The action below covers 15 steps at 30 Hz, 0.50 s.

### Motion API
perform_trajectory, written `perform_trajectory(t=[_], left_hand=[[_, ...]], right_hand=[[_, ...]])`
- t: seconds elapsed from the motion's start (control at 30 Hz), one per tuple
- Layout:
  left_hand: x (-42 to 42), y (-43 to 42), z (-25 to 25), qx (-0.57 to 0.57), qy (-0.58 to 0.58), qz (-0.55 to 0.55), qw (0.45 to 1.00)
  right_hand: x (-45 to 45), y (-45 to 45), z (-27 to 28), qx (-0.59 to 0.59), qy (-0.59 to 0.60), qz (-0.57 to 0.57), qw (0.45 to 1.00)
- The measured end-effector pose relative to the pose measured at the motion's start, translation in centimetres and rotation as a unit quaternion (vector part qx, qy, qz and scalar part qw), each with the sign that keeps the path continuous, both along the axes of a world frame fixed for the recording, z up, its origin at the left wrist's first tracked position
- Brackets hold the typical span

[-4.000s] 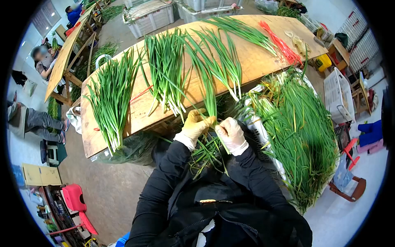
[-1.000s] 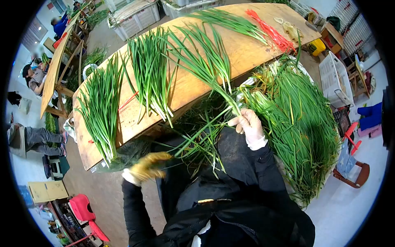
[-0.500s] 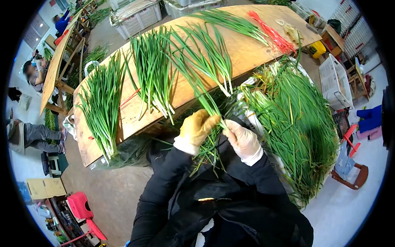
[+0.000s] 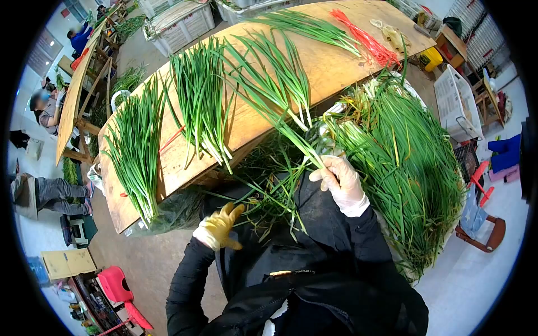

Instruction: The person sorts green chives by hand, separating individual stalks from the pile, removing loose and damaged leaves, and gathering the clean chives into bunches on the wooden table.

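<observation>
My right hand [image 4: 343, 185], in a thin white glove, pinches the pale lower ends of a few garlic chives [image 4: 300, 144]; their leaves reach up over the table edge. My left hand [image 4: 221, 227], in a yellowish glove, is apart from them at lower left, fingers spread and holding nothing. Loose green trimmings [image 4: 277, 196] lie on the dark apron between my hands. On the wooden table rest a left bunch [image 4: 137, 148], a middle bunch [image 4: 202, 101] and a smaller bunch [image 4: 286, 78] of chives. To the right, a large heap of chives [image 4: 403, 168] fills a pale container.
Red ties [image 4: 370, 42] and more chives [image 4: 308, 29] lie toward the back of the wooden table [image 4: 246, 143]. White crates [image 4: 179, 25] stand behind it, and another white crate [image 4: 457, 103] is at right. People sit or stand at far left beside another table [image 4: 78, 89].
My left hand has let go of the chives and moved down and left, its fingers opening. My right hand has shifted slightly right, still holding the stalks.
</observation>
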State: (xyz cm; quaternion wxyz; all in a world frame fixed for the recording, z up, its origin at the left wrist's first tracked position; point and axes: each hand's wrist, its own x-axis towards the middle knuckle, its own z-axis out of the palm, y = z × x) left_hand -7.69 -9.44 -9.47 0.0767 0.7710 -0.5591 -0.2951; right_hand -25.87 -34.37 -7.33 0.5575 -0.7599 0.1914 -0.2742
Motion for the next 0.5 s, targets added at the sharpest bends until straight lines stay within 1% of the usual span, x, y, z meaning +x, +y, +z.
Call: perform_trajectory(t=[0.03,0.07,0.1,0.13,0.17,0.23,0.3,0.33,0.37,0.4,0.43,0.47,0.5], left_hand=[[-0.1,-1.5,2.4,-0.073,0.009,0.003,0.997],[0.8,-2.1,1.9,-0.146,0.123,-0.016,0.981],[0.2,-2.6,2.1,-0.044,0.371,0.211,0.903],[0.1,-3.8,1.5,-0.138,0.467,0.199,0.850],[0.1,-5.2,1.1,-0.229,0.553,0.183,0.780],[-1.6,-9.1,4.3,-0.293,0.565,0.219,0.739],[-1.3,-11.8,4.8,-0.203,0.711,0.209,0.640],[-1.1,-13.0,4.4,-0.183,0.744,0.226,0.602],[-1.3,-14.0,4.0,-0.215,0.746,0.248,0.579],[-1.5,-14.8,3.6,-0.244,0.754,0.247,0.557],[-1.5,-15.5,3.5,-0.274,0.761,0.245,0.535],[-1.6,-15.8,4.2,-0.277,0.797,0.245,0.479],[-1.6,-16.2,4.5,-0.293,0.816,0.203,0.455]], right_hand=[[0.1,0.1,0.0,0.039,-0.020,0.014,0.999],[0.2,0.3,0.3,0.030,-0.014,0.011,0.999],[0.1,0.5,0.6,0.030,-0.013,0.012,0.999],[0.3,0.6,1.0,0.016,-0.002,0.016,1.000],[0.4,0.8,1.4,0.002,0.008,0.020,1.000],[0.5,1.1,1.5,-0.018,0.005,0.037,0.999],[0.7,1.8,0.4,-0.016,-0.008,0.040,0.999],[0.5,1.7,0.8,-0.052,0.028,0.080,0.995],[0.5,2.0,1.2,-0.038,0.039,0.092,0.994],[0.4,2.1,1.4,0.051,-0.002,0.134,0.990],[0.4,2.0,1.5,0.139,-0.043,0.176,0.974],[1.1,1.2,1.1,0.204,-0.129,0.220,0.945],[1.0,0.2,-0.5,0.339,0.011,0.136,0.931]])
